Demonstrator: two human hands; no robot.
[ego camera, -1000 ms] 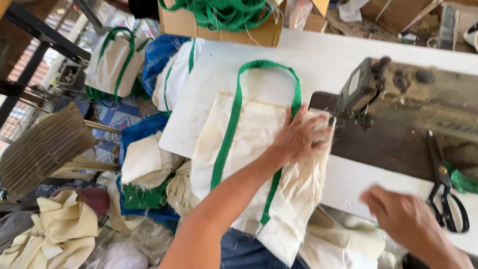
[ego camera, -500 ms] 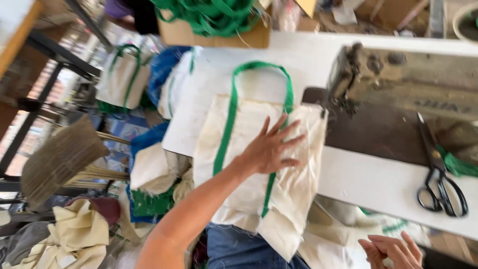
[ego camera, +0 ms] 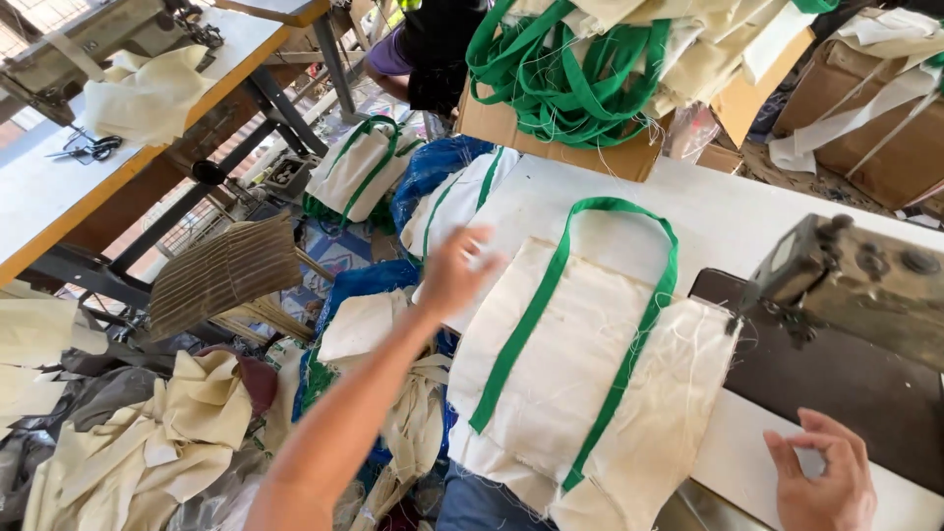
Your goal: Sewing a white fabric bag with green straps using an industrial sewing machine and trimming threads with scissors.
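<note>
- The left hand (ego camera: 454,270) reaches out over the left edge of the white table (ego camera: 728,211), fingers loosely spread and blurred, gripping nothing; it sits at about 9 o'clock from the cream tote bag (ego camera: 590,379), just beside its top corner.
- The right hand (ego camera: 824,477) rests at the near edge of the table, at 4 o'clock from the bag, fingers open and slightly curled, empty.
- The bag lies flat on the table with its green strap (ego camera: 590,295) looping toward 12 o'clock; its lower end hangs over the near edge.
- A sewing machine (ego camera: 855,285) stands at 3 o'clock from the bag on a dark inset plate.
- At 12 o'clock a cardboard box (ego camera: 560,147) holds a heap of green straps (ego camera: 560,74) and cream cloth.
- On the floor at 9 o'clock lie finished bags (ego camera: 359,167), blue sacks (ego camera: 433,167) and cloth scraps (ego camera: 157,433).
- A second worktable (ego camera: 59,197) with scissors (ego camera: 88,147) stands at 10 o'clock.
</note>
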